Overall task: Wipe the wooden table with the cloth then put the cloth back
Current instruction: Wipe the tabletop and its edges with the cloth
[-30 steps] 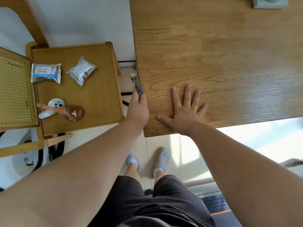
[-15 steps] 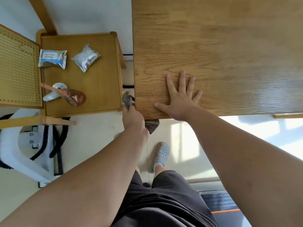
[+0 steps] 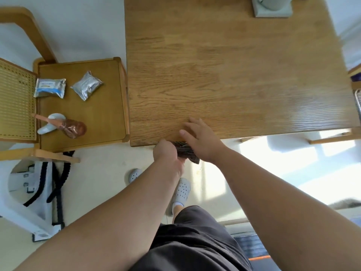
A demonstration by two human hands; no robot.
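The large wooden table (image 3: 224, 71) fills the upper middle of the head view. A dark, striped cloth (image 3: 186, 151) hangs just below the table's near edge, bunched between my hands. My left hand (image 3: 168, 152) is shut on the cloth's left part, right at the edge. My right hand (image 3: 201, 139) lies over the table's near edge with fingers spread, its palm above the cloth; whether it grips the cloth is hidden.
A small wooden side table (image 3: 82, 106) stands to the left with two foil packets (image 3: 87, 88), a white object and a brown wrapped item (image 3: 72, 128). A cane chair back (image 3: 16, 102) is at far left. A grey base (image 3: 272, 6) sits at the table's far edge.
My left hand has carried the cloth from the table's left edge around the corner to the near edge. My right hand slid back toward the near edge, over the cloth.
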